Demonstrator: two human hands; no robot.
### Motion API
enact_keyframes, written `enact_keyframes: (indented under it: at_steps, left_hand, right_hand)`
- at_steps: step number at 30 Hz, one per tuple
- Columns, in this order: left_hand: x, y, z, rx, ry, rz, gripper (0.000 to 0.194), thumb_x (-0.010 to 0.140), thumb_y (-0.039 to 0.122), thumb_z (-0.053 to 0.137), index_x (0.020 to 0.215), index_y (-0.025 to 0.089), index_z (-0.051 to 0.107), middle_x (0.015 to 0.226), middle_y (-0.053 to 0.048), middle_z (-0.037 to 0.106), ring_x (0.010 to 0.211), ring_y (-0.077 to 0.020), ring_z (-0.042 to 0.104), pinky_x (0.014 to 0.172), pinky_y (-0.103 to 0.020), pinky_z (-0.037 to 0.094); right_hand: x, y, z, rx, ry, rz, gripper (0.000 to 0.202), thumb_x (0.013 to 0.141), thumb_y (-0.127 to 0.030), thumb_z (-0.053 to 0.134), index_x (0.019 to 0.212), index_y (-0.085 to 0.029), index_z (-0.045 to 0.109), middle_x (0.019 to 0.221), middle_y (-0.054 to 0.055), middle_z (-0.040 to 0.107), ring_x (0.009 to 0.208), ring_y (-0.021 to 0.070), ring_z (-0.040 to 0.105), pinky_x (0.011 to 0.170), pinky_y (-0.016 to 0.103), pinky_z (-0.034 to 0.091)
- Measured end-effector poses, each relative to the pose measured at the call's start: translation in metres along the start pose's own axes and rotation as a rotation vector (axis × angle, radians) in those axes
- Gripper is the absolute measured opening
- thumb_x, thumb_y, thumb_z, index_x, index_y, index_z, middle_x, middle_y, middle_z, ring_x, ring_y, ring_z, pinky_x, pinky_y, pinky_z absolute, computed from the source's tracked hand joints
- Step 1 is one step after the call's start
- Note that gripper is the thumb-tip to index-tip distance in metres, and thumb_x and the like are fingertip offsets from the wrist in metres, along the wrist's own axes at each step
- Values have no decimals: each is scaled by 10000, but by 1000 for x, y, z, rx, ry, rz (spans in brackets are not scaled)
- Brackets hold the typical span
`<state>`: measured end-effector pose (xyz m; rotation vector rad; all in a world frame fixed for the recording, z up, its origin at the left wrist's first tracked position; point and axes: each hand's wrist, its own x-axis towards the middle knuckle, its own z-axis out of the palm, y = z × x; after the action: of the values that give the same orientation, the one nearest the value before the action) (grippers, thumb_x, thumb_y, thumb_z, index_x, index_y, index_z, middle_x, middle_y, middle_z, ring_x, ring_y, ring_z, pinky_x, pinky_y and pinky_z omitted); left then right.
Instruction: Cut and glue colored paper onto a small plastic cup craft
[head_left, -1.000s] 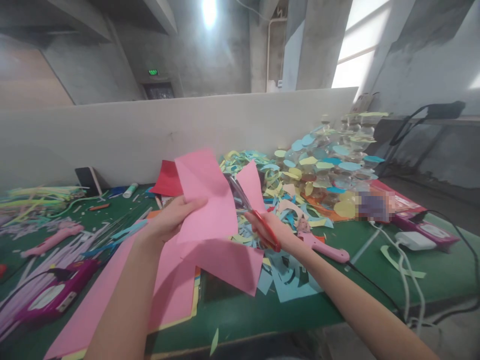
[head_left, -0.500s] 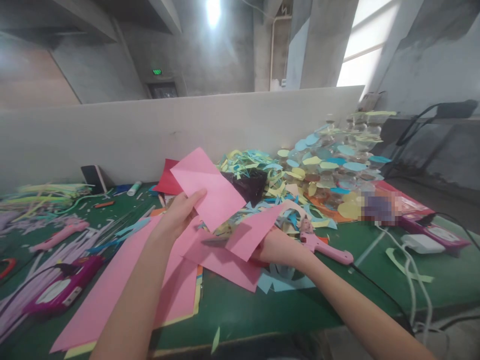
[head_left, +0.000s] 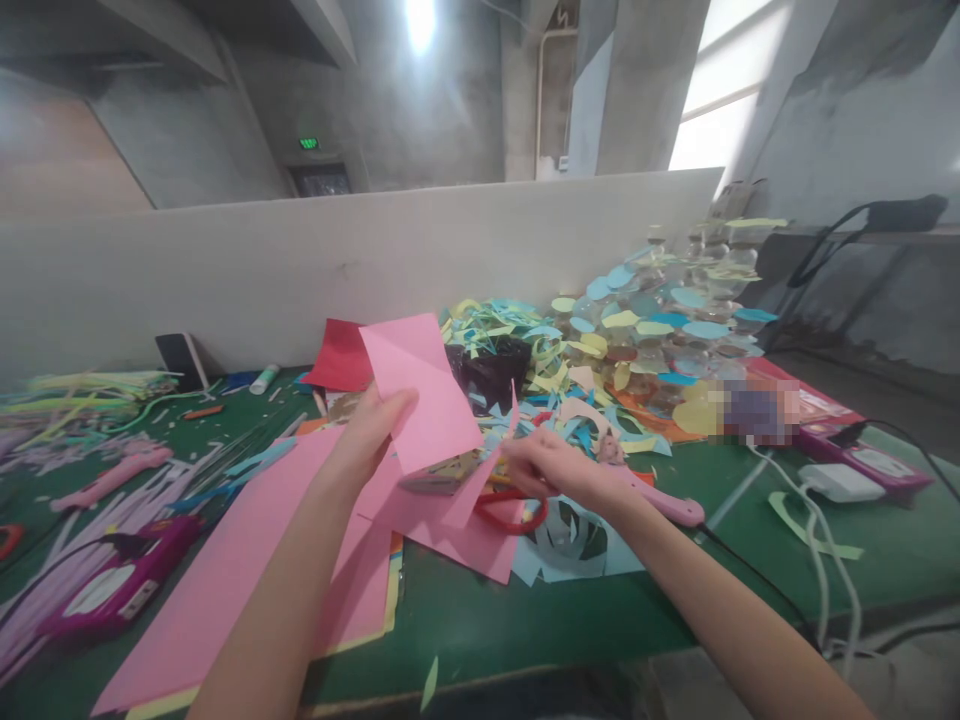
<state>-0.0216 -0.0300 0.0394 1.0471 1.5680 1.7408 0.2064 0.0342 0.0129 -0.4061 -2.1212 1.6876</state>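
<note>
My left hand (head_left: 375, 430) pinches the lower left edge of a pink paper sheet (head_left: 424, 385), its thumb lying on the front. My right hand (head_left: 544, 465) is closed on a smaller pink paper piece (head_left: 472, 490), which hangs down to the left from its fingers. Just below the right fingers are the red handles of scissors (head_left: 514, 512); whether the hand touches them cannot be made out. More pink paper (head_left: 480, 545) lies on the green table beneath both hands. Large pink sheets (head_left: 247, 560) are stacked under my left forearm.
Paper scraps (head_left: 499, 330) fill a black bag (head_left: 491, 372) behind the hands. Bottles with paper discs (head_left: 675, 320) stand at the right. A pink glue gun (head_left: 667, 497) with a cord lies right of my right hand. Purple strips (head_left: 142, 500) and a magenta device (head_left: 124, 580) lie left.
The sheet in my left hand has turned more upright. My right hand has turned, its pink piece now hangs lower and edge-on, and the red scissor handles have come into view.
</note>
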Motion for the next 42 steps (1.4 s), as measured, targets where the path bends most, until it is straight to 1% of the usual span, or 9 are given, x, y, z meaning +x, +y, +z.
enact_keyframes:
  at_steps: [4,8,17,24,28,33,36,39,42]
  left_hand:
    - [-1,1,3,-37,15,-19,351,663,311,753,958,154,645,918,-71,731,799,-206,692,668,-266,534]
    - [-10,4,13,-24,-5,-28,313,702,397,740,881,162,635,818,-47,720,696,-182,671,611,-251,515]
    - [-22,-3,27,271,-303,-93,385,785,507,650,958,163,658,782,-50,711,716,-217,667,612,-287,512]
    - [-26,-9,32,314,-397,-100,398,789,507,648,1003,171,654,941,-88,730,836,-262,686,631,-298,530]
    - [-25,-14,38,205,-454,-103,437,743,417,723,1118,213,628,1032,-78,713,927,-266,681,723,-328,558]
    - [-3,-28,37,26,0,239,365,920,452,444,1189,216,521,1085,-95,658,1006,-222,653,846,-374,541]
    - [5,-32,24,250,219,577,334,966,393,382,1215,217,518,1223,-109,600,1160,-206,570,1012,-394,445]
    - [3,-30,14,593,273,886,351,974,328,384,1275,197,509,1289,-132,570,1245,-236,503,1070,-430,382]
    - [-4,-26,15,890,105,1206,376,952,287,450,1302,159,498,1280,-154,594,1299,-278,466,1102,-471,341]
  right_hand:
    - [6,2,-8,270,430,-203,603,875,-501,440,359,-221,302,379,-50,246,420,86,291,475,262,276]
    - [14,9,-14,277,742,-163,402,835,-532,543,609,-200,514,549,-45,428,469,80,366,464,233,290]
    - [18,7,-7,350,484,144,446,819,-626,522,744,-188,557,638,-17,504,490,87,367,447,226,252]
    - [13,9,-4,18,353,1,398,852,-569,515,696,-205,483,633,-54,386,574,105,365,533,241,277]
    - [14,19,-5,-250,454,-97,331,916,-496,470,762,-206,517,678,-40,463,643,130,431,578,255,305]
    - [16,24,-7,-429,545,-71,295,962,-412,401,766,-214,498,681,-30,504,667,156,494,604,276,333]
    - [17,28,-9,-541,579,-100,265,989,-341,353,884,-209,557,878,28,602,814,193,566,700,308,395]
    - [18,32,-9,-652,567,-170,282,1005,-283,325,1031,-205,594,1039,78,603,953,221,579,820,348,428]
    - [19,35,-8,-782,500,-301,307,1018,-284,329,1070,-205,621,991,89,591,920,222,578,825,363,450]
